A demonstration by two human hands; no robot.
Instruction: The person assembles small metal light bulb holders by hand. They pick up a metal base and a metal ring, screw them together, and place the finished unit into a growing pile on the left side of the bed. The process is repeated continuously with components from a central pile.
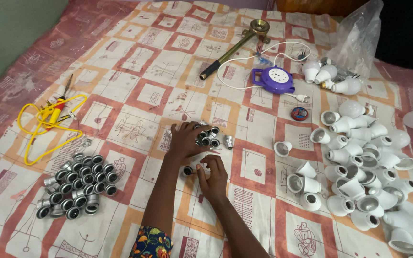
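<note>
Bulb caps (pixel 210 135), a small loose cluster, lie mid-bed on the patterned sheet (pixel 135 62). The left hand (pixel 183 139) spreads flat over them; the right hand (pixel 212 174) pinches one cap. They could roll off on soft, uneven bedding if nudged.

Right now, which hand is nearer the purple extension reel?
Left. The left hand rests on the small pile of metal caps, below and left of the purple extension reel; the right hand sits lower, farther off.
</note>
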